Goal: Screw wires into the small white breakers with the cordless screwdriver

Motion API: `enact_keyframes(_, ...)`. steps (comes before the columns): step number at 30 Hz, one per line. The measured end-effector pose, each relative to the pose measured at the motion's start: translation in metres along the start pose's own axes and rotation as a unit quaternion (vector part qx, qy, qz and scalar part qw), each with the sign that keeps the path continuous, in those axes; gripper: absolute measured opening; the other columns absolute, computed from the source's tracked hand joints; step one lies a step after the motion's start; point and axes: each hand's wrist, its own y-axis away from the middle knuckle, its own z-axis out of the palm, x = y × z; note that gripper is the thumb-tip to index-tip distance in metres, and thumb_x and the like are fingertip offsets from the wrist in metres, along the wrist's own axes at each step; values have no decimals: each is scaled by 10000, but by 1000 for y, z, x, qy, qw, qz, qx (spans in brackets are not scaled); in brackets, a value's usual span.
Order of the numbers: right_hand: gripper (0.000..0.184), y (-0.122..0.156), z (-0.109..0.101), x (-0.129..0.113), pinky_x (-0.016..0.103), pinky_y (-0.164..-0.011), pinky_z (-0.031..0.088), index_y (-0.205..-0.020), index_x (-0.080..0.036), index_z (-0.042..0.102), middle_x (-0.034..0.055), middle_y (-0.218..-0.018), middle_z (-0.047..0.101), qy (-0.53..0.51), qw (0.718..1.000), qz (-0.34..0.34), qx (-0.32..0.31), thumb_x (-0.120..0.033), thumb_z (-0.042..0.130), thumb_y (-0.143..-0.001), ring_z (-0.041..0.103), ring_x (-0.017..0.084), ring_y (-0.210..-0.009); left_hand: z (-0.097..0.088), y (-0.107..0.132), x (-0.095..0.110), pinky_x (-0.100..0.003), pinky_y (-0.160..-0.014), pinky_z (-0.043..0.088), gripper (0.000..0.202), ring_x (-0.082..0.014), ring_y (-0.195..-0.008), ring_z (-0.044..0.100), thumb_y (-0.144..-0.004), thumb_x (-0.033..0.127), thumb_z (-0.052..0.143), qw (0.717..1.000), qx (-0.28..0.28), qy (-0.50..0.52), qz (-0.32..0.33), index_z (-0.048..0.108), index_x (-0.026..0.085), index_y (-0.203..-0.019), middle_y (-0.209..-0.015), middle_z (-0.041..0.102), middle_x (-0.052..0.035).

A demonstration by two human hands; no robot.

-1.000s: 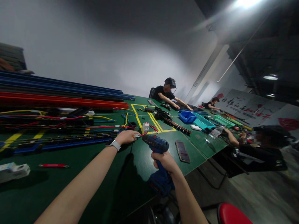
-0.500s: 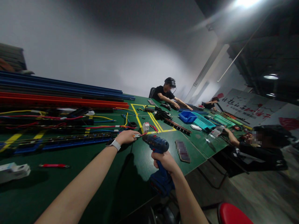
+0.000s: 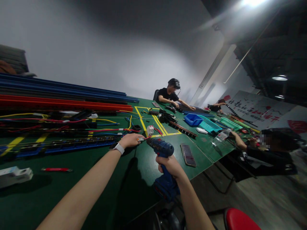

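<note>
My right hand (image 3: 170,166) is wrapped around the grip of a blue cordless drill (image 3: 161,147), which points forward and left. At the left, my left hand (image 3: 130,140) pinches a small white-and-orange part (image 3: 140,139), mostly hidden by the fingers. The drill's tip is close to that part, by a bit of red wire; whether they touch I cannot tell. Just beyond stands a white circuit breaker (image 3: 150,129) with a short red lead (image 3: 158,131) beside it. Another white breaker (image 3: 15,176) and a red lead (image 3: 57,169) lie at the near left.
Wired black-and-blue rails (image 3: 79,144), orange channels (image 3: 59,104) and blue channels (image 3: 62,88) cover the table's left side. A phone (image 3: 188,155), blue bin (image 3: 193,119), teal tray (image 3: 209,124) and plastic bottle (image 3: 221,137) are on the right. Co-workers sit around the table.
Both my hands stay nearly in place with the drill and the small part. A far co-worker's dark slotted strip now shows more fully, and the co-worker opposite has shifted their arms slightly left.
</note>
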Motion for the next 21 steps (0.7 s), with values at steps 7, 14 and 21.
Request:
enact_keyframes(7,171,0,2,-2,220,-396,349,-830,-192,500,-66,-511,464,-2,1000,17,8,-182,593,-686,510,115,-396,-1,0,0,-289,-863,451,453,-232,-1084,616,-818,416,527,1000,-2,1,3,576,426,-1269,-1231,663,33)
enact_keyframes(14,195,1,2,-6,215,-386,337,-835,-193,499,-69,-543,474,-12,1000,16,1,-195,608,-673,515,110,-397,-3,1,2,-288,-874,450,460,-233,-1104,606,-814,408,532,1000,-4,2,1,574,429,-1271,-1248,653,36)
enact_keyframes(21,181,0,2,-4,216,-396,343,-815,-187,517,-68,-504,477,0,1000,22,14,-205,612,-662,510,113,-395,-3,2,3,-288,-865,453,457,-237,-1099,608,-818,409,528,1000,-1,2,-3,575,429,-1272,-1245,655,36)
